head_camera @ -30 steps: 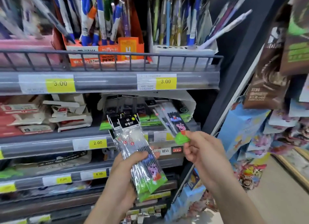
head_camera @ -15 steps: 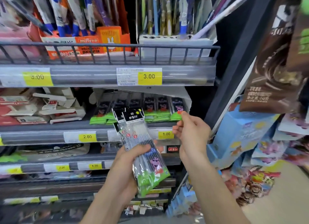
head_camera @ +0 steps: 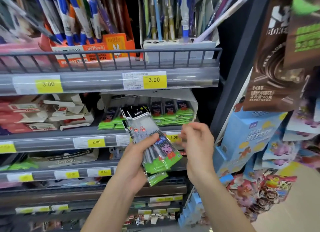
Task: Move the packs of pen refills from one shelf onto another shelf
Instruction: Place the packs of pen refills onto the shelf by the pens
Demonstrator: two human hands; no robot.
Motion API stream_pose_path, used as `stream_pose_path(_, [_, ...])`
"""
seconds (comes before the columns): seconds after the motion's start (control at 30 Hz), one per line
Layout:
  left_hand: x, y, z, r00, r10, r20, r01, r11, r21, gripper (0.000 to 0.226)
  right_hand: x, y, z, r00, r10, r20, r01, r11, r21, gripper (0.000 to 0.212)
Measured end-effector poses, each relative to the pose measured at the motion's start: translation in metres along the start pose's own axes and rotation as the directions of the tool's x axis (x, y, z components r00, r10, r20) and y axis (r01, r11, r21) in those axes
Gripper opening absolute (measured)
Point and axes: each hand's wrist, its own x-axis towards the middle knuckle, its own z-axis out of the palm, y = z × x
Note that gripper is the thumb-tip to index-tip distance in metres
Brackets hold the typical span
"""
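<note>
My left hand (head_camera: 133,164) grips a fanned stack of pen refill packs (head_camera: 147,128): clear sleeves with black headers, green bottoms and a pink cartoon pig. The stack is tilted, headers up, in front of the second shelf. Behind it, more of the same packs (head_camera: 173,115) lie in rows inside a white cardboard box (head_camera: 194,103) on that shelf. My right hand (head_camera: 197,145) hovers just right of the held stack, blurred, fingers loosely curled, with nothing in it.
Pen display boxes (head_camera: 110,46) stand behind a wire rail on the top shelf (head_camera: 103,81). Red-and-white packets (head_camera: 43,116) fill the left of the second shelf. Lower shelves (head_camera: 52,174) carry yellow price tags. Hanging snack bags (head_camera: 277,58) and blue boxes (head_camera: 251,138) crowd the right.
My right hand carried one pack by its green end up to the white box, left it there, and has drawn back empty beside the stack. My left hand keeps the stack.
</note>
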Motion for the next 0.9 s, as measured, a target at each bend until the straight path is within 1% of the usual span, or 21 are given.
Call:
stream_pose_path(0.03, [-0.001,0.002,0.000,1.000,0.000,0.002,0.000,1.000,0.002,0.066,-0.012,0.002,-0.006,0.994,-0.010,0.109,0.024,0.991,-0.132,0.010])
stream_pose_path(0.07, [0.000,0.004,0.000,1.000,0.005,0.004,-0.005,1.000,0.006,0.066,-0.023,0.003,-0.012,0.974,0.015,0.226,0.034,0.977,-0.212,0.009])
stream_pose_path(0.1, [-0.001,0.005,0.001,1.000,0.013,0.010,-0.013,1.000,0.011,0.067,-0.032,0.002,-0.015,0.945,0.054,0.321,0.027,0.970,-0.243,0.010])
stream_pose_path(0.13, [0.000,0.007,0.001,1.000,0.021,0.017,-0.022,1.000,0.018,0.069,-0.038,0.003,-0.018,0.922,0.084,0.377,0.018,0.966,-0.257,0.009])
stream_pose_path(0.17, [0.000,0.008,0.001,0.999,0.027,0.020,-0.027,0.999,0.026,0.068,-0.041,0.002,-0.020,0.912,0.091,0.399,0.022,0.962,-0.270,0.009])
stream_pose_path(0.23, [0.002,0.009,0.000,0.999,0.035,0.018,-0.035,0.999,0.027,0.057,-0.042,0.002,-0.020,0.919,0.085,0.385,0.041,0.951,-0.308,0.010])
stream_pose_path(0.3, [0.005,0.009,-0.002,0.999,0.027,0.021,-0.027,1.000,-0.005,0.039,-0.040,-0.002,-0.018,0.935,0.081,0.345,0.029,0.953,-0.302,0.006])
stream_pose_path(0.33, [0.006,0.010,-0.003,0.999,0.019,0.027,-0.019,1.000,-0.017,0.032,-0.040,-0.003,-0.017,0.939,0.079,0.334,0.024,0.956,-0.292,0.009])
stream_pose_path(0.4, [0.007,0.011,-0.005,1.000,0.021,0.019,-0.020,1.000,-0.016,0.030,-0.040,-0.004,-0.014,0.933,0.095,0.346,0.009,0.958,-0.287,0.014])
stream_pose_path(0.47, [0.008,0.014,-0.006,0.999,0.031,-0.016,-0.031,1.000,0.000,0.031,-0.041,-0.004,-0.012,0.920,0.134,0.367,-0.029,0.960,-0.278,0.017])
stream_pose_path(0.53, [0.008,0.016,-0.007,0.998,0.052,-0.043,-0.051,0.999,0.019,0.040,-0.040,-0.003,-0.010,0.911,0.180,0.371,-0.089,0.964,-0.250,0.019])
stream_pose_path(0.63, [0.009,0.016,-0.012,0.993,0.092,-0.070,-0.090,0.995,0.033,0.059,-0.037,-0.003,-0.010,0.894,0.237,0.379,-0.158,0.961,-0.227,0.021])
stream_pose_path(0.77, [0.010,0.015,-0.015,0.979,0.181,-0.098,-0.172,0.981,0.092,0.093,-0.030,-0.003,-0.012,0.887,0.232,0.400,-0.126,0.954,-0.273,0.023])
stream_pose_path(0.8, [0.010,0.015,-0.016,0.975,0.198,-0.100,-0.188,0.977,0.100,0.095,-0.028,-0.002,-0.012,0.889,0.223,0.399,-0.119,0.956,-0.268,0.023])
stream_pose_path(0.83, [0.011,0.016,-0.018,0.973,0.204,-0.106,-0.193,0.976,0.102,0.090,-0.027,-0.001,-0.012,0.894,0.218,0.392,-0.124,0.960,-0.251,0.023])
stream_pose_path(0.9, [0.013,0.018,-0.022,0.975,0.194,-0.106,-0.183,0.977,0.108,0.071,-0.023,-0.001,-0.011,0.901,0.226,0.369,-0.174,0.970,-0.170,0.020])
